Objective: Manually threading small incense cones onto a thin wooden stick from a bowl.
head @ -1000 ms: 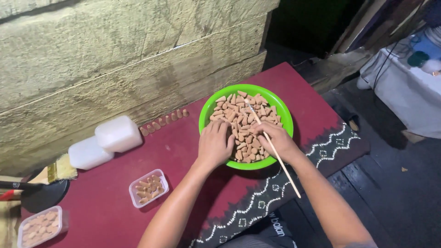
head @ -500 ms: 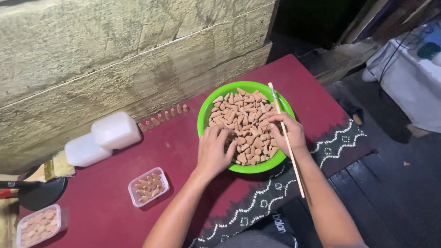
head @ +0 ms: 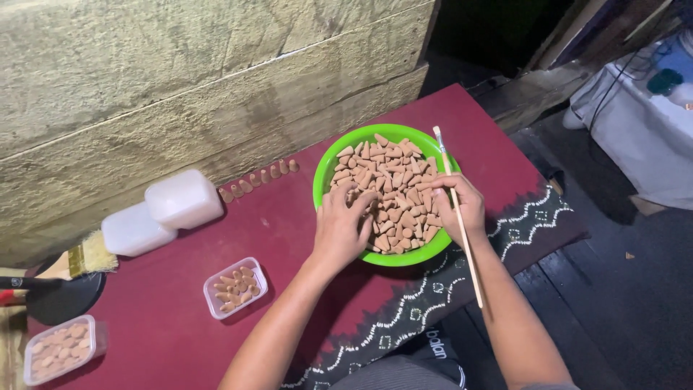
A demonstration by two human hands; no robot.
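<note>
Left hand: I see its fingers spread loose on the cones, grasping nothing.
Right hand: grip clenched on a thin stick.
Bowl: green, on the red desk.
Tray: left of bowl.

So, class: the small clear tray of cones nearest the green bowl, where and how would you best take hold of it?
Grip the small clear tray across its two long walls from above: it lies flat and open-topped on the red cloth, free on every side, so a level pinch should keep the cones in.
</note>
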